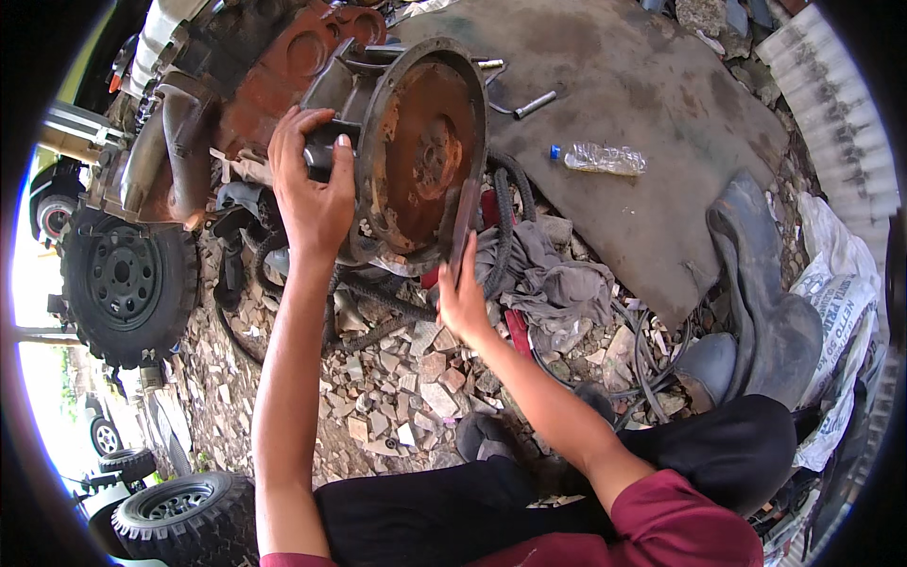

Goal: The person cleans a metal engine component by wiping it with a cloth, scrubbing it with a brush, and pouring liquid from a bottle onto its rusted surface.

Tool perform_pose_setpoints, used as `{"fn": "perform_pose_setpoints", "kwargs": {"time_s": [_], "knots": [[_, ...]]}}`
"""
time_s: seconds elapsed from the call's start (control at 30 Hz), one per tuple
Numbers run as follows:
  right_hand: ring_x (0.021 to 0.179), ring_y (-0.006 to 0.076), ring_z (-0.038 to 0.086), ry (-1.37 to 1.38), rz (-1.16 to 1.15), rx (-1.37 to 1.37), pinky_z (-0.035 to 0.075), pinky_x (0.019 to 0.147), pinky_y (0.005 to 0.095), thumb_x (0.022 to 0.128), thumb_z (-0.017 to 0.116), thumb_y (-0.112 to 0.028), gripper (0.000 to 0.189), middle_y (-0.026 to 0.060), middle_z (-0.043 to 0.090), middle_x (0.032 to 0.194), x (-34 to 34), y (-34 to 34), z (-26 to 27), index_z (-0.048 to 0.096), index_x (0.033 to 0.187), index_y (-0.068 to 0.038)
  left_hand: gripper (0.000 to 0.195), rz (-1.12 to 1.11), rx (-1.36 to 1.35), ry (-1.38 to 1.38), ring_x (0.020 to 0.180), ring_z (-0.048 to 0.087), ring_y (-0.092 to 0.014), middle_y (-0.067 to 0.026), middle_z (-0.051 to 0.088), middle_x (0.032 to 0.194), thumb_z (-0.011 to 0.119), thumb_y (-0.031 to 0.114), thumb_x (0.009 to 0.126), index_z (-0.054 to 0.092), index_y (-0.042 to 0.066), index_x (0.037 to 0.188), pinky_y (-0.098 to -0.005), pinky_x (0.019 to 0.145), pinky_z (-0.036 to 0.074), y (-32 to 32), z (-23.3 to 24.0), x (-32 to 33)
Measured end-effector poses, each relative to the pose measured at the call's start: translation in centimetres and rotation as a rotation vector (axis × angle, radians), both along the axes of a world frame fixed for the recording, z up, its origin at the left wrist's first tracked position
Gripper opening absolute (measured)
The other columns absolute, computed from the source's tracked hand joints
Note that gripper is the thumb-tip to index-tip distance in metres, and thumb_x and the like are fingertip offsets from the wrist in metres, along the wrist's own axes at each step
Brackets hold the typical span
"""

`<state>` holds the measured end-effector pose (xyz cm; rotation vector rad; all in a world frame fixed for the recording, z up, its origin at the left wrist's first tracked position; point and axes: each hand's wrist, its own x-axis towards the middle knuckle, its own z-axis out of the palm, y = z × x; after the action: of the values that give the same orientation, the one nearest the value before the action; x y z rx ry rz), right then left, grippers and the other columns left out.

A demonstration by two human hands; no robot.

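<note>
A heavy round metal housing [430, 152] with a rusty, recessed face and a hub with bolt holes stands tilted on its edge. My left hand [312, 170] grips its ribbed side, thumb near the rim and fingers over a rib. In my right hand [464, 290] is a flat, narrow bar-like tool [464, 220], held against the lower right of the rim. Blur and angle hide what kind of tool it is. A thick braided black hose [386, 308] loops beneath the housing. Close to my right hand lies a crumpled grey cloth [553, 276].
A red-brown engine block [276, 92] and a pipe-like metal casting [188, 142] stand at upper left. A plastic bottle [602, 158] and a tubular wrench [535, 105] lie on a stained sheet [638, 78]. Rubber boots [765, 305], a tyred wheel [124, 276] and stone rubble [425, 383] surround me.
</note>
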<state>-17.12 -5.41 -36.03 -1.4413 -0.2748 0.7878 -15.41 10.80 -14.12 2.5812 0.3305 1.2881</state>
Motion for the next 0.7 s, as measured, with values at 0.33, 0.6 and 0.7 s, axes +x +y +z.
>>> {"fn": "perform_pose_setpoints", "kwargs": {"time_s": [0.33,0.6,0.7], "knots": [[0.046,0.0175,0.058,-0.024,0.081,0.055,0.054,0.044,0.0337,0.110,0.037,-0.042,0.082,0.0091,0.060,0.066,-4.9,-1.9,0.8,-0.025,0.159,-0.024,0.032,0.040,0.033,0.018,0.134,0.050,-0.036,-0.0139,0.063,0.127,0.068,0.009,0.087,0.064,0.006,0.119,-0.0469,0.114,0.036,-0.1,0.1,-0.1],[0.053,0.0142,0.056,0.087,0.045,0.189,0.053,0.045,0.0304,0.109,0.046,-0.037,0.088,0.0068,0.053,0.079,-4.4,-1.4,0.9,-0.024,0.160,-0.020,0.029,0.038,0.043,-0.003,0.136,0.049,-0.036,-0.0170,0.063,0.129,0.068,0.011,0.090,0.066,0.007,0.118,-0.0473,0.114,0.037,0.4,-0.2,-0.3],[0.057,0.0150,0.055,-0.079,0.217,0.255,0.050,0.053,0.0337,0.106,0.047,-0.026,0.090,0.0046,0.053,0.075,-6.3,-3.8,0.5,-0.024,0.161,-0.018,0.025,-0.003,-0.052,-0.039,0.136,0.050,-0.036,-0.0186,0.062,0.130,0.067,0.011,0.092,0.067,0.007,0.116,-0.0473,0.113,0.038,0.8,-0.4,-0.4]]}}
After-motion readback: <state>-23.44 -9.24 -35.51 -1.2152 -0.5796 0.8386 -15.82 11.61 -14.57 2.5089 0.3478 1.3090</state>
